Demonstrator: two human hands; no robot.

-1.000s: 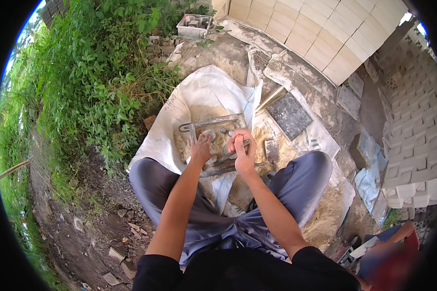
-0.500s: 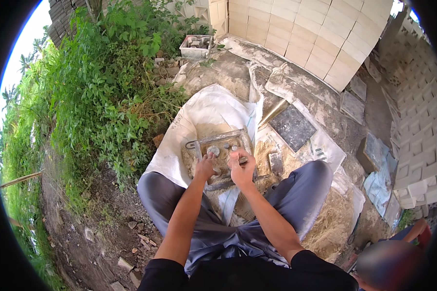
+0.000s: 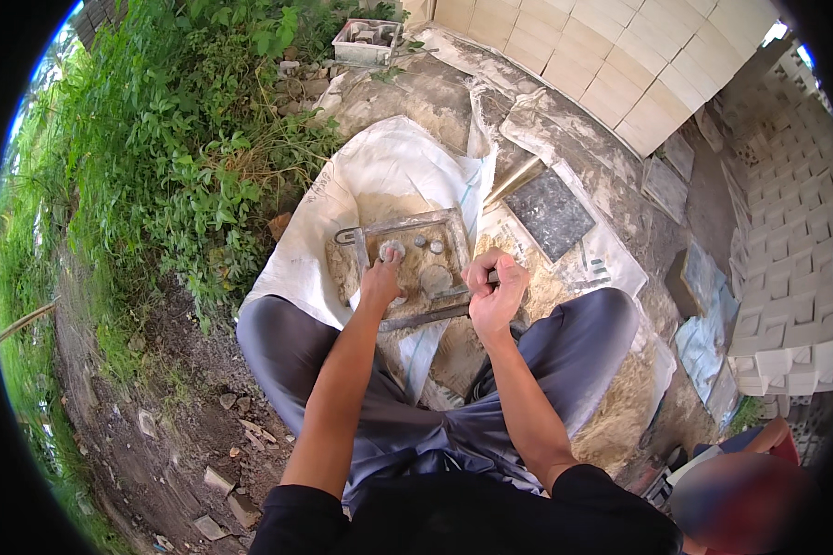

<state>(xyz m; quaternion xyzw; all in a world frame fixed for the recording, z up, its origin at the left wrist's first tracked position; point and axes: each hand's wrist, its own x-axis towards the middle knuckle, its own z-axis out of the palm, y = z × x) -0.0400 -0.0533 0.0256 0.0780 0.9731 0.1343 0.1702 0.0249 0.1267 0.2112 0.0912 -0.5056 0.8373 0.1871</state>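
Observation:
A rectangular grey frame [image 3: 407, 222] with a loop handle lies on a white woven sack [image 3: 379, 153], with tan sand [image 3: 403, 277] inside it. My left hand [image 3: 379, 282] reaches over the frame's near left part, fingers stretched onto a whitish round piece [image 3: 392, 248]. Two small grey round pieces [image 3: 437, 247] sit in the sand near the far right corner, and a larger pale disc [image 3: 435, 279] lies nearer me. Just off the frame's right side, my right hand [image 3: 496, 282] is closed with its thumb up; what it grips is mostly hidden.
A dark square board [image 3: 551, 215] lies to the right on the sack. Pale blocks [image 3: 620, 65] are stacked behind, with more blocks [image 3: 791, 231] at far right. A plastic crate [image 3: 366, 42] stands beyond green plants [image 3: 185, 166]. Another person [image 3: 745, 499] is at lower right.
My right hand has moved right, from over the frame to beside it, uncovering the pale disc. My left hand stays at the whitish round piece. The whole view has shifted slightly.

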